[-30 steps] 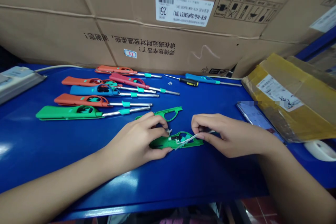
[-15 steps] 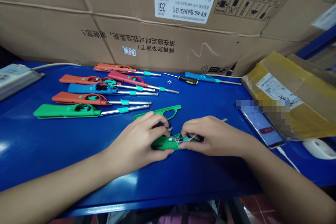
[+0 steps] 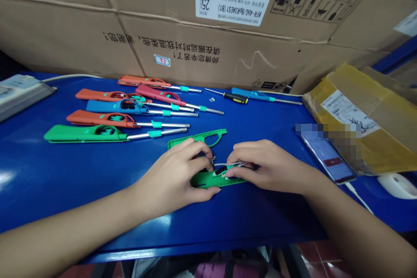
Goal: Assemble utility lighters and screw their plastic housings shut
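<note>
On the blue table (image 3: 97,191), the person's left hand (image 3: 177,176) is steadying the open green casing (image 3: 208,179), its fingers curling around the casing's near end, while the right hand (image 3: 263,167) is pinching the thin white wire (image 3: 224,164) over the other end. The loose green shell half (image 3: 213,139) is lying just beyond the left hand, and the green lighter (image 3: 86,134) is resting to its left, nearest in a group of lighters.
</note>
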`<move>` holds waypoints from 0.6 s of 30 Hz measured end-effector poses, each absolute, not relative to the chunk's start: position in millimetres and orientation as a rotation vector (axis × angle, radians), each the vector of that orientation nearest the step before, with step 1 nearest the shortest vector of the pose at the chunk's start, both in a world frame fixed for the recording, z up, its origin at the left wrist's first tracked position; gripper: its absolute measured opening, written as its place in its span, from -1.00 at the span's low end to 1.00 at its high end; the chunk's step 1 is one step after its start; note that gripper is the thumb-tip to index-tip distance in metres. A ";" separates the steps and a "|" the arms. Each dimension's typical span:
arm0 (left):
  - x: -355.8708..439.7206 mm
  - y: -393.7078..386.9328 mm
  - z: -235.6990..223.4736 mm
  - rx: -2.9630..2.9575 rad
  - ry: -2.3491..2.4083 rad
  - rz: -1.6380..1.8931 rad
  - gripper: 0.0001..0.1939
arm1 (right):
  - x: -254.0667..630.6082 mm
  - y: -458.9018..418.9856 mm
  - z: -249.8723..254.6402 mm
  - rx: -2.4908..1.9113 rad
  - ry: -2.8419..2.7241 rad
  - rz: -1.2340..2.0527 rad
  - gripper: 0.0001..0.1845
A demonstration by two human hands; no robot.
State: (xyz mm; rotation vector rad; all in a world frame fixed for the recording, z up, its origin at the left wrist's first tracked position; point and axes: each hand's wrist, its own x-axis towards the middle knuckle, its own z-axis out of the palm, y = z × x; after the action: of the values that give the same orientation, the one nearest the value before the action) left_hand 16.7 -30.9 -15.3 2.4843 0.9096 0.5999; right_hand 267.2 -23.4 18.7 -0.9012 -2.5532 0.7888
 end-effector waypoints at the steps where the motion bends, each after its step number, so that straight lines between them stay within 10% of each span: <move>1: 16.9 -31.0 -15.2 2.483 0.909 0.600 -0.75 | 266.5 -23.8 17.9 -0.892 -2.551 0.764 -0.83; 18: 16.2 -30.7 -18.8 2.445 0.858 0.597 -0.73 | 276.1 -28.6 25.5 -0.901 -2.754 0.290 -0.76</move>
State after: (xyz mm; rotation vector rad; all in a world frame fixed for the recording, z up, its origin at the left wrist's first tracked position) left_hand 16.2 -30.7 -18.8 2.4446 0.8580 0.5966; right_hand 276.1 -28.6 25.5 -0.9013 -2.7541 0.2905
